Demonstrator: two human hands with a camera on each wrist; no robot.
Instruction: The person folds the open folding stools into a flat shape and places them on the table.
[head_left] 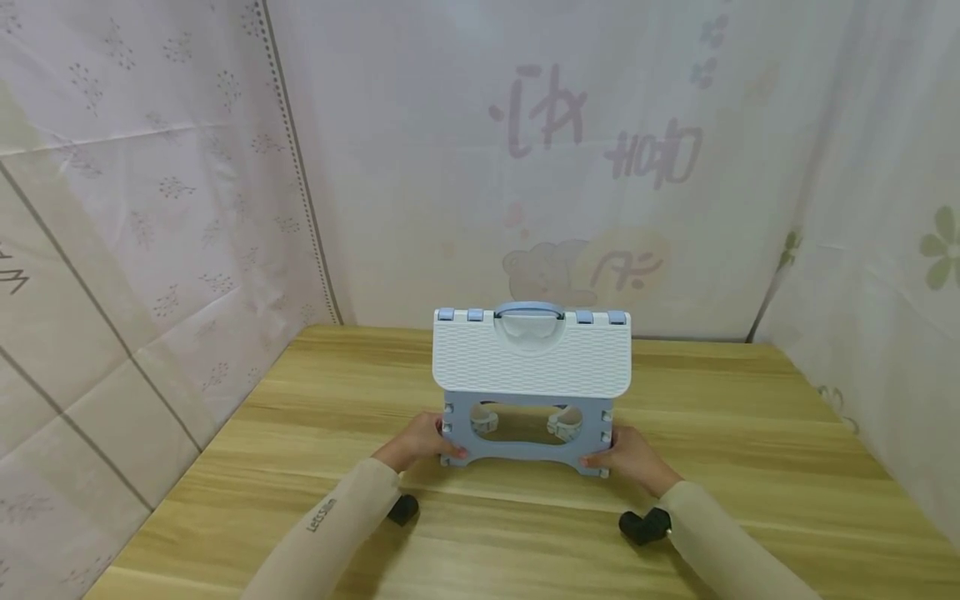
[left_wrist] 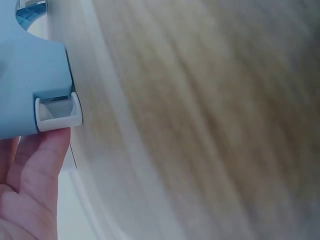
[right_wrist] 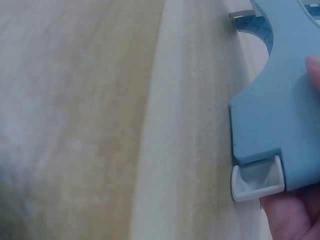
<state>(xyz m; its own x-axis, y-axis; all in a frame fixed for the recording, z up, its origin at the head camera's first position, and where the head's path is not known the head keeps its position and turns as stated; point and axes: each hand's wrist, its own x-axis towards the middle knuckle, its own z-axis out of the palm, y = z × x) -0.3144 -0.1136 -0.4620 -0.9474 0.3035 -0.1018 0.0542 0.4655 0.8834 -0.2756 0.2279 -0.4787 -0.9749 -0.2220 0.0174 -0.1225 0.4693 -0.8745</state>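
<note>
A folding step stool stands near the middle of the table, its white textured top (head_left: 532,362) tilted toward me and its blue leg panel (head_left: 517,451) facing me. A blue carry handle (head_left: 528,307) lies along the top's far edge. My left hand (head_left: 420,440) grips the panel's left side low down, thumb on the front face. On the opposite side my right hand (head_left: 636,458) holds the panel the same way. Both wrist views show a blue leg end (left_wrist: 37,80) with a white corner piece (right_wrist: 260,187) close to the tabletop; whether it touches is unclear.
The wood-grain table (head_left: 322,417) reaches back to a printed curtain (head_left: 420,167), with more curtain on the left (head_left: 172,208) and right (head_left: 885,250). Black wrist devices (head_left: 645,527) sit under both forearms, just above the tabletop.
</note>
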